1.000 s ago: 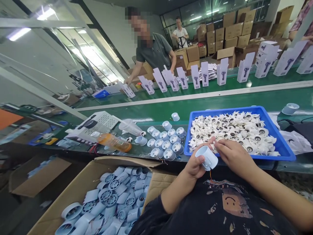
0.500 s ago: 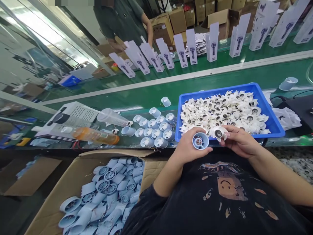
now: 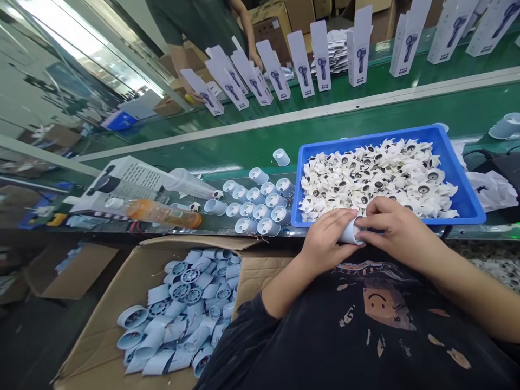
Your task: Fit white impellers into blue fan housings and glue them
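Head view, looking down at a workbench beside a green conveyor belt (image 3: 406,116). At lower left, an open cardboard box (image 3: 109,319) is heaped with pale blue cylindrical housings (image 3: 182,303). Above it, along the bench edge, lie a white printed carton (image 3: 130,176), an orange bottle (image 3: 164,215) on its side and a clear plastic cup (image 3: 189,184), also on its side. At upper left a co-worker (image 3: 195,21) in a dark green shirt reaches to a row of white product cartons (image 3: 320,62) that stand upright along the top of the frame, on the far side of the belt. Near the middle of the frame, a cluster of upright housings (image 3: 258,206) stands on the bench. Just right of centre, the person's left hand (image 3: 331,241) is wrapped around one pale blue fan housing (image 3: 351,232). Its long axis runs roughly left to right across the frame, with its right end turned toward the right hand (image 3: 396,230). That hand's curled fingers press against this end, so both hands touch the housing; what lies under those fingers is hidden. Just behind the hands sits a blue tray (image 3: 463,184) piled with white fan impellers (image 3: 377,173), its near wall close beside the right knuckles. At far right lies a crumpled white plastic bag (image 3: 491,189).
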Demonstrator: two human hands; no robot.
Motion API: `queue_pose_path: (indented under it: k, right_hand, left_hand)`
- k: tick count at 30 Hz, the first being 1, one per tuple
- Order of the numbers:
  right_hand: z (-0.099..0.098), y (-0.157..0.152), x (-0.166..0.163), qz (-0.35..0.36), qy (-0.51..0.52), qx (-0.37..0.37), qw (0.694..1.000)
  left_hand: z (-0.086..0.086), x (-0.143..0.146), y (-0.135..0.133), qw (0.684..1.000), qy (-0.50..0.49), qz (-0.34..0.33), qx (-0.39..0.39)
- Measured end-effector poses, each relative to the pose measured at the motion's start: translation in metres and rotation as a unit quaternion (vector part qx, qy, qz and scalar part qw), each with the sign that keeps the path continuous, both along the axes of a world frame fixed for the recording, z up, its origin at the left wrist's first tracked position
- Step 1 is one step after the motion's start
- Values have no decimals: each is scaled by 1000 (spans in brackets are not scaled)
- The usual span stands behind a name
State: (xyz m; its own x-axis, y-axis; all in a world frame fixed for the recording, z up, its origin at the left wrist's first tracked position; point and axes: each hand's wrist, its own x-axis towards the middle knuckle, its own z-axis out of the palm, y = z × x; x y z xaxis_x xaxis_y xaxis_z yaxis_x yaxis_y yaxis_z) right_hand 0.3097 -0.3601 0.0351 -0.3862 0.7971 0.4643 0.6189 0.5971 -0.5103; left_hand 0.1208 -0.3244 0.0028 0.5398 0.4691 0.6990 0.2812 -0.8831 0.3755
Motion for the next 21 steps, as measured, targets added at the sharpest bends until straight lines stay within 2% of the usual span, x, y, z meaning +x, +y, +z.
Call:
queue_pose_path:
  k: [4, 7, 9, 11, 12, 13, 15, 18, 21]
  right_hand:
    - [-4, 9, -5, 0, 22, -14, 1000]
    - [-3, 8, 1, -8, 45, -40, 998]
    - [0, 0, 14, 31, 62, -86, 994]
    - [-1, -13, 33, 101, 90, -143, 980]
    - [-4, -19, 44, 128, 115, -165, 971]
    - [-9, -25, 54, 125, 128, -187, 966]
    - [-25, -35, 72, 23, 132, -227, 965]
    - [-52, -42, 86, -105, 139, -292, 940]
    - [-72, -48, 87, -132, 147, -322, 926]
  left_hand:
    - [-5, 5, -7, 998, -34, 44, -6]
    - [-4, 3, -6, 999, -25, 37, -14]
    - [-1, -5, 2, 999, -15, 25, -13]
    - [4, -22, 19, 998, -11, 61, -2]
    - [8, -33, 32, 994, -11, 104, -1]
    - [12, -45, 47, 987, -7, 159, -7]
    - [22, -69, 85, 959, 19, 276, -56]
    - [36, -98, 152, 880, 96, 430, -176]
    - [41, -114, 214, 809, 142, 516, -244]
